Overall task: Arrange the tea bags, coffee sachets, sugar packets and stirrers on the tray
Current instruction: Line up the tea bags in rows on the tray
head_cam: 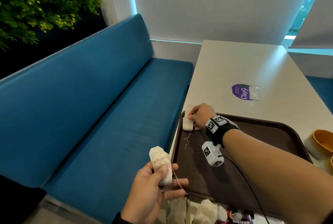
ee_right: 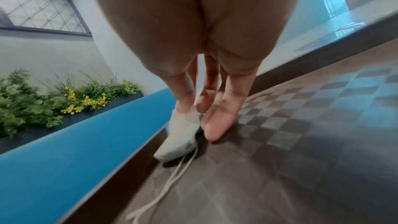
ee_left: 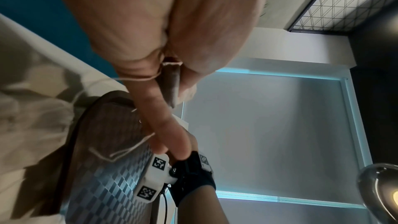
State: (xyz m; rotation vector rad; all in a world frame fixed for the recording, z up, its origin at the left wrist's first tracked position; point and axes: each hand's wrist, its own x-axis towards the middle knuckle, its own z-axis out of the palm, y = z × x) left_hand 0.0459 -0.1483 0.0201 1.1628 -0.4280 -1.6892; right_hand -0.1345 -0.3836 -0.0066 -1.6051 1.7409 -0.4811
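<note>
As the head view shows it, the right hand [head_cam: 199, 115] pinches a tea bag [head_cam: 187, 122] down in the far-left corner of the brown tray [head_cam: 270, 133], its long axis running along the tray's left rim and its string trailing toward the person, apparently to start a row, while the left hand [head_cam: 153, 187] grips a second tea bag [head_cam: 161, 162] just off the tray's near-left edge, long axis pointing away, seemingly ready as the next piece. The left wrist view shows curled fingers [ee_left: 163, 125] and string but hides that bag. The right wrist view confirms fingertips [ee_right: 183, 105] closed on the first bag against the rim.
</note>
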